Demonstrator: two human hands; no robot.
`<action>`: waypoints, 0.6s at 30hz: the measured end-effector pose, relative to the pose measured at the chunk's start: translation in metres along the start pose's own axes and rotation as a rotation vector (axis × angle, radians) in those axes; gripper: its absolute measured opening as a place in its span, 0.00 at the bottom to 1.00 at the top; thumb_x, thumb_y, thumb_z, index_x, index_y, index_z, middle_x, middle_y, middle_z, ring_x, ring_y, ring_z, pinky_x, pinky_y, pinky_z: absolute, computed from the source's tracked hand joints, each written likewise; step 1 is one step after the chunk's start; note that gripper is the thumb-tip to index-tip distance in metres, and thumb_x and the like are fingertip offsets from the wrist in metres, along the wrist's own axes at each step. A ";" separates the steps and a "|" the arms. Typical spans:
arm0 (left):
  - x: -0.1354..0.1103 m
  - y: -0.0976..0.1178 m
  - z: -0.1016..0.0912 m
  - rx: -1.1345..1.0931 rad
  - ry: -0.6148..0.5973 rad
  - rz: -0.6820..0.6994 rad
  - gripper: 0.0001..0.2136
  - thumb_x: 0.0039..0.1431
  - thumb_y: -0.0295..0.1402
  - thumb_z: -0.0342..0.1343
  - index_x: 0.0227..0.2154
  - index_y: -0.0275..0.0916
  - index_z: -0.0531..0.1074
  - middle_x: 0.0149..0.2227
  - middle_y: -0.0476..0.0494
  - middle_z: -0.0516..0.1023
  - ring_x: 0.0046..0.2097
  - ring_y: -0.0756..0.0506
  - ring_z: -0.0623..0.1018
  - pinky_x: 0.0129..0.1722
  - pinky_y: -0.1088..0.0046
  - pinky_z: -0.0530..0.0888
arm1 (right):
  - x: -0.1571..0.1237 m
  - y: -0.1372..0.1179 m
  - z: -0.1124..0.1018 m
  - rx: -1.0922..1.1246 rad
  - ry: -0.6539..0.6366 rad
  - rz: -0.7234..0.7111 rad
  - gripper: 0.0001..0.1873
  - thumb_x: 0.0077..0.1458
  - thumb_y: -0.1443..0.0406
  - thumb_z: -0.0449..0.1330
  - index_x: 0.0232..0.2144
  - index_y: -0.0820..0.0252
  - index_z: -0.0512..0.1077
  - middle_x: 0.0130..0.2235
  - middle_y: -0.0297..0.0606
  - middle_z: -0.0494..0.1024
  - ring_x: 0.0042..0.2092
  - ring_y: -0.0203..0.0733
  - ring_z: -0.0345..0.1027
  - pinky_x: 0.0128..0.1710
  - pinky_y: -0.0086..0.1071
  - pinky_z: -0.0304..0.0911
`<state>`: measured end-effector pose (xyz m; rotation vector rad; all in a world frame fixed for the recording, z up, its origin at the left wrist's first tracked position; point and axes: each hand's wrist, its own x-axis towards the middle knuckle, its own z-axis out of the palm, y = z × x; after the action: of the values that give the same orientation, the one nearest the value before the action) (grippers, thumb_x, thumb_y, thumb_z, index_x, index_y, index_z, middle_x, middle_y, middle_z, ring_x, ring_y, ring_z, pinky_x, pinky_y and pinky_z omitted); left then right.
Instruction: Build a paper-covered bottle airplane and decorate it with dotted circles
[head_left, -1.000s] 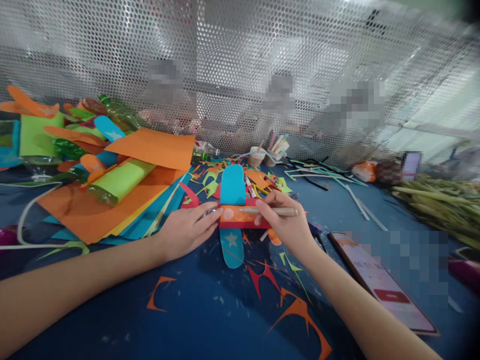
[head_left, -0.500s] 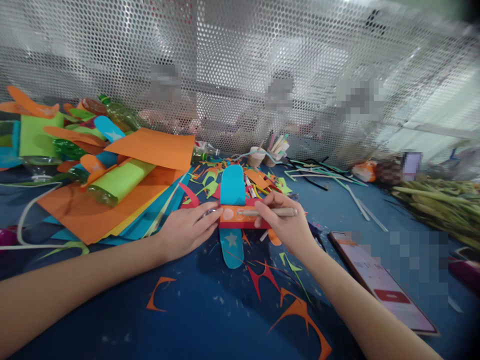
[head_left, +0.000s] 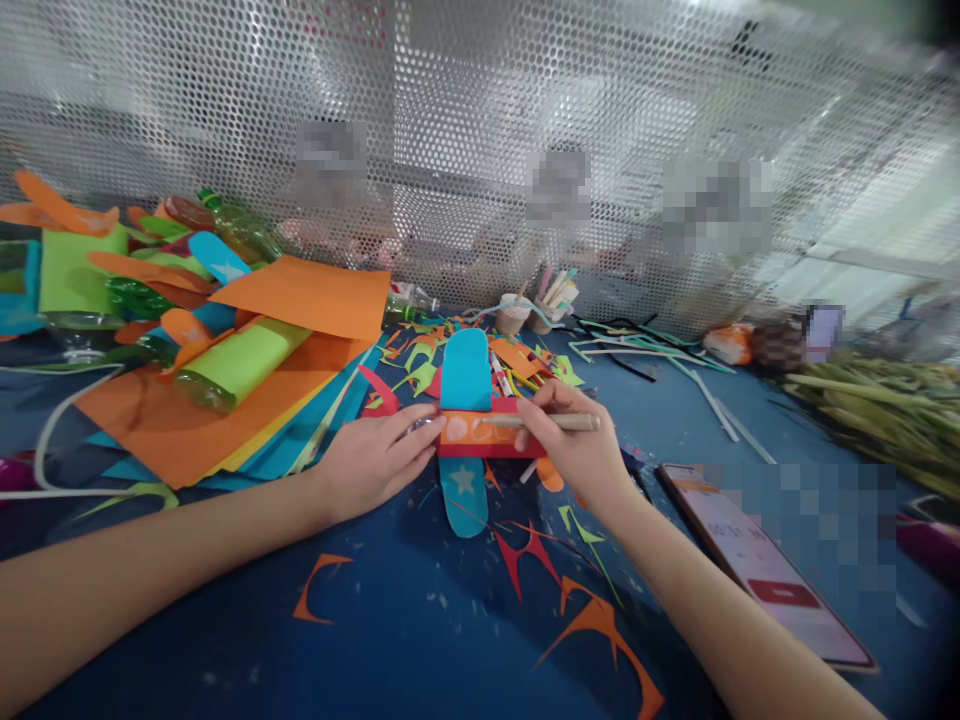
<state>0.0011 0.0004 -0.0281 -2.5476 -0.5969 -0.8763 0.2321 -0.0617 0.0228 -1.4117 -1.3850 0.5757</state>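
**Filling round marks on a skinny strip: it's all in the bracing**

So the craft piece (head_left: 487,451) is lying crosswise on the blue table (head_left: 420,650), right between both hands, its blue flaps (head_left: 466,370) sticking out front and back. The left hand (head_left: 379,455) is gripping its left end, fingers over the clear plastic, thumb out of sight. The right hand (head_left: 574,440) is pinching a pale pen (head_left: 577,423) between thumb and fingers, and the tip is meeting the second round mark on the orange strip (head_left: 487,438). The first one is looking filled in; the one the tip is on is looking like mostly outline.

My take: the left hand should be doing the steadying, firm but not squashing, because a plastic body could be rolling or denting under the pen. Go with small, light strokes inside each outline, and watch those right fingers. They're covering the right end, so fresh ink might be smearing there.

Around it, things are getting messy. Red (head_left: 531,547) and orange scraps (head_left: 600,612) are lying on the near side, a phone (head_left: 780,592) is sitting just beside the right forearm, and a paper stack (head_left: 187,410) is crowding the left. Cups (head_left: 515,315) are standing beyond. Nothing's really blocking the pen, though the phone could be catching an elbow.
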 end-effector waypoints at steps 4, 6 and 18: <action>0.001 0.000 0.000 -0.003 0.016 -0.002 0.13 0.63 0.33 0.48 0.50 0.38 0.67 0.50 0.42 0.73 0.38 0.47 0.78 0.31 0.72 0.75 | 0.000 -0.001 0.000 -0.018 0.017 0.009 0.11 0.52 0.62 0.58 0.21 0.55 0.62 0.15 0.27 0.73 0.19 0.34 0.62 0.24 0.29 0.57; 0.001 0.000 0.000 -0.005 0.019 0.002 0.13 0.63 0.33 0.48 0.50 0.38 0.67 0.50 0.42 0.73 0.39 0.47 0.78 0.32 0.72 0.75 | 0.000 -0.001 0.000 -0.023 0.025 0.009 0.11 0.52 0.62 0.58 0.21 0.55 0.62 0.15 0.27 0.72 0.19 0.34 0.62 0.24 0.30 0.57; 0.000 0.001 -0.001 -0.016 0.008 -0.006 0.14 0.63 0.33 0.48 0.50 0.38 0.66 0.50 0.41 0.73 0.39 0.47 0.78 0.32 0.72 0.75 | 0.000 -0.002 -0.001 -0.031 0.018 0.013 0.11 0.52 0.63 0.57 0.20 0.55 0.61 0.14 0.27 0.71 0.18 0.33 0.62 0.25 0.30 0.58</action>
<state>0.0010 -0.0005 -0.0274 -2.5568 -0.5978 -0.8959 0.2318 -0.0628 0.0248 -1.4484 -1.3765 0.5507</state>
